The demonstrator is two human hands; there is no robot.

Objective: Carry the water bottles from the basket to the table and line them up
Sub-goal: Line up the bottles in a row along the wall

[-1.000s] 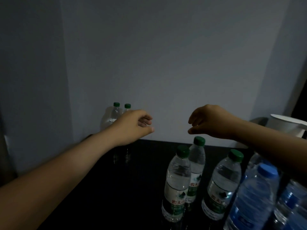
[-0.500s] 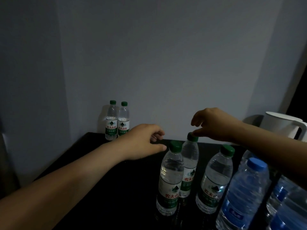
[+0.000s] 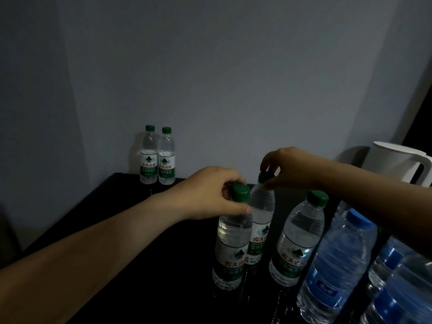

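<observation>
Several clear water bottles stand on a black table (image 3: 121, 235). My left hand (image 3: 210, 195) grips the neck of the nearest green-capped bottle (image 3: 230, 249), just under its cap. My right hand (image 3: 289, 167) pinches the green cap of the bottle behind it (image 3: 260, 220). A third green-capped bottle (image 3: 297, 239) stands free to the right. Two green-capped bottles (image 3: 157, 157) stand side by side at the table's back against the wall. Blue-capped bottles (image 3: 336, 265) crowd the lower right. No basket is in view.
A white kettle (image 3: 397, 162) stands at the back right by the wall. A grey wall closes the table's far side and left. The room is dim.
Both hands came down and toward the near bottles. The left hand moved right from the back pair and took the front bottle's neck; the right hand closed on the cap behind it.
</observation>
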